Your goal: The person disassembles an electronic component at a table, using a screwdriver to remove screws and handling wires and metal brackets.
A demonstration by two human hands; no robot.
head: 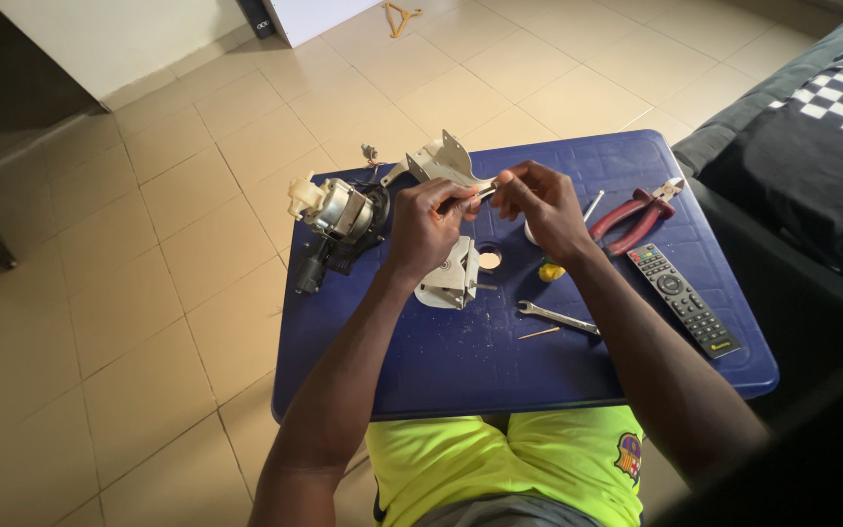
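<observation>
Foreground: a wrench (558, 317) and a pale metal plate (451, 276) lie loose on the blue table (500, 366), beside a remote (685, 300).
Hands: left hand (428, 226) and right hand (541, 207) pinch a thin rod (475, 194) between fingertips, above the table's middle.
Progress: seemingly mid-disassembly; the motor (339, 213) sits apart, a bracket (441, 161) detached.
Containers: none visible; red pliers (636, 217) lie at the right.

Pretty sharp shot, soft daylight on the floor tiles (148, 254) up top, but heavy shadow swallows the left edge and lower right corner.
</observation>
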